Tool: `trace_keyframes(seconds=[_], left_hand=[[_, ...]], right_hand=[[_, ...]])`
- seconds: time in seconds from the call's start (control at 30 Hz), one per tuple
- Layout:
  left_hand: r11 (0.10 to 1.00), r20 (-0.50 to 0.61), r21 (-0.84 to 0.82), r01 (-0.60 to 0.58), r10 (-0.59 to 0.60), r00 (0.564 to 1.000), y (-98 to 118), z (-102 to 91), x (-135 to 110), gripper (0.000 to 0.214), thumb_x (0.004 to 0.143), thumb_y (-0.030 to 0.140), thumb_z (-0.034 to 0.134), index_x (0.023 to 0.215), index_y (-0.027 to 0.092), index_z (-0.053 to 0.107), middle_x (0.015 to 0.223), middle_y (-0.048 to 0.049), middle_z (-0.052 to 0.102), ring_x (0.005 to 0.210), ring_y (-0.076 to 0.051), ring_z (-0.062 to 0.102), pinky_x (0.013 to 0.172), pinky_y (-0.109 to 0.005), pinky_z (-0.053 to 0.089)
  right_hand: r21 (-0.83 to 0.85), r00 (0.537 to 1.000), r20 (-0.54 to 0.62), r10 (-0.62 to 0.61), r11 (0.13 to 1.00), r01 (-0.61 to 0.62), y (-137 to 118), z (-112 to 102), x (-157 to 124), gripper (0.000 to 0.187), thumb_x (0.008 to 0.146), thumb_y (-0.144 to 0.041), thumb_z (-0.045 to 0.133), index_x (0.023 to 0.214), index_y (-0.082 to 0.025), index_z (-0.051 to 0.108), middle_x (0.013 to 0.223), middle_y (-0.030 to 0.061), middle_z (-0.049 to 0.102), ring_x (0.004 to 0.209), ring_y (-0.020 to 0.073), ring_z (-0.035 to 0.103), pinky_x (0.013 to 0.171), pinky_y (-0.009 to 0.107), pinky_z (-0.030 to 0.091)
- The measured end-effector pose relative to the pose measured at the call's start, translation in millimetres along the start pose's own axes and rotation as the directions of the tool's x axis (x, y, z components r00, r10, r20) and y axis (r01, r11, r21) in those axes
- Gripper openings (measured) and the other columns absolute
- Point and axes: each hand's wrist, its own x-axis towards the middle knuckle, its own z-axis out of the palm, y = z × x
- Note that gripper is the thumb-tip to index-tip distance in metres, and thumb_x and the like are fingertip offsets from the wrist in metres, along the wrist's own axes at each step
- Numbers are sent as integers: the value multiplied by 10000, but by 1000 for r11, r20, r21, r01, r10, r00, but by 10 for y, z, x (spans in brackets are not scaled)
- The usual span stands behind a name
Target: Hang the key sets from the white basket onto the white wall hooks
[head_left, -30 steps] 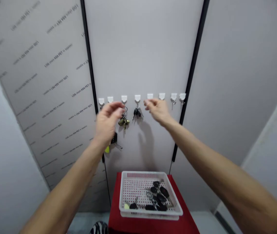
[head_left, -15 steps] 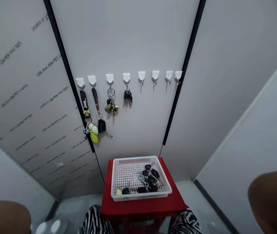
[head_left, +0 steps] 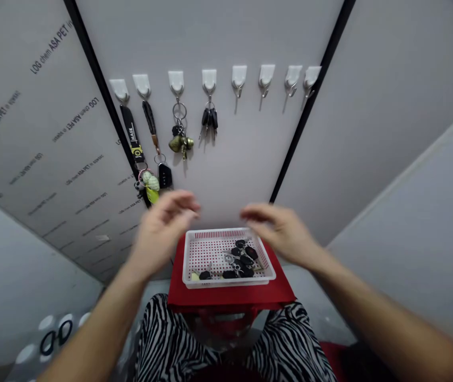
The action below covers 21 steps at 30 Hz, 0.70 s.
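A white perforated basket rests on a red stool and holds several black key fobs and a metal ring. My left hand hovers over the basket's left side, fingers spread and blurred, holding nothing I can see. My right hand hangs above the basket's right rim, fingers stretched out and empty. On the wall above, a row of white hooks runs left to right. The left ones carry a black lanyard, a dark strap with a fob, a brass keyring and black keys.
The hooks on the right hang bare. Black vertical strips divide the grey wall panels. My zebra-striped trouser legs sit either side of the stool. A slanted panel rises at the right.
Both hands left the hooks, dropped out of sight half a second ago, and now hover over the basket. The view has tilted down, showing my legs.
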Motion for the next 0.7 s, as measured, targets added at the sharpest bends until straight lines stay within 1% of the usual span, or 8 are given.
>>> trace_keyframes(seconds=[0.1, 0.17, 0.27, 0.37, 0.43, 0.53, 0.6, 0.7], left_hand=[[970, 323, 235, 63, -139, 936, -594, 535, 9, 207, 624, 207, 430, 813, 173, 509, 767, -16, 564, 720, -127, 505, 667, -248, 394], [908, 421, 411, 81, -268, 866, -955, 795, -26, 233, 599, 177, 434, 812, 179, 527, 784, -42, 571, 736, -162, 502, 672, -270, 372], [883, 402, 459, 97, -304, 864, -1256, 998, -89, 232, 579, 140, 420, 767, 169, 554, 783, -77, 580, 765, -202, 500, 672, -294, 354], [880, 350, 459, 122, -305, 886, -1349, 1062, -99, 272, 587, 107, 384, 797, 162, 547, 778, -69, 583, 743, -175, 511, 644, -262, 366], [897, 311, 359, 258, -376, 873, -1355, 1062, -59, 289, 596, 109, 374, 845, 132, 518, 712, -48, 577, 657, -143, 514, 579, -238, 375], [883, 336, 22, 468, -447, 829, -1242, 1006, 39, 292, 648, 195, 369, 906, 104, 472, 701, -41, 560, 587, -115, 498, 519, -222, 373], [880, 377, -180, 439, -351, 858, -1075, 952, 102, 305, 671, 285, 373, 903, 121, 481, 776, -47, 554, 668, -124, 501, 563, -230, 383], [909, 380, -344, 234, -93, 920, -768, 910, 218, 283, 632, 286, 458, 867, 138, 512, 862, -34, 546, 814, -140, 468, 706, -243, 364]], right_hand=[[-248, 915, 353, 193, 963, -107, 128, 453, -47, 195, 664, -301, 427, 666, -184, 583, 633, 44, 588, 611, 151, 535, 555, 255, 405], [-455, 881, 349, 320, 880, -140, 202, 718, -68, 184, 599, -331, 471, 638, -197, 592, 670, 90, 594, 650, 212, 542, 544, 296, 394], [-555, 899, 290, 329, 822, -122, 203, 915, -61, 182, 528, -273, 511, 680, -225, 598, 755, 130, 587, 714, 253, 537, 557, 317, 393], [-555, 912, 286, 293, 827, -92, 172, 950, -54, 216, 510, -147, 468, 668, -203, 605, 715, 123, 593, 690, 225, 549, 569, 291, 396], [-463, 911, 288, 295, 876, -137, 209, 940, -48, 193, 517, -131, 441, 633, -157, 594, 675, 104, 594, 658, 201, 547, 572, 276, 389], [-71, 927, 259, 271, 963, -261, 289, 853, 22, 135, 571, -195, 434, 627, -135, 541, 596, 34, 566, 569, 126, 508, 510, 216, 366], [250, 950, 197, 242, 925, -288, 267, 713, 129, 135, 607, -245, 431, 654, -138, 499, 556, -3, 529, 514, 86, 466, 469, 187, 345], [544, 969, 53, 241, 807, -231, 69, 376, 379, 173, 613, -308, 437, 680, -149, 449, 489, -39, 456, 435, 65, 405, 429, 187, 329]])
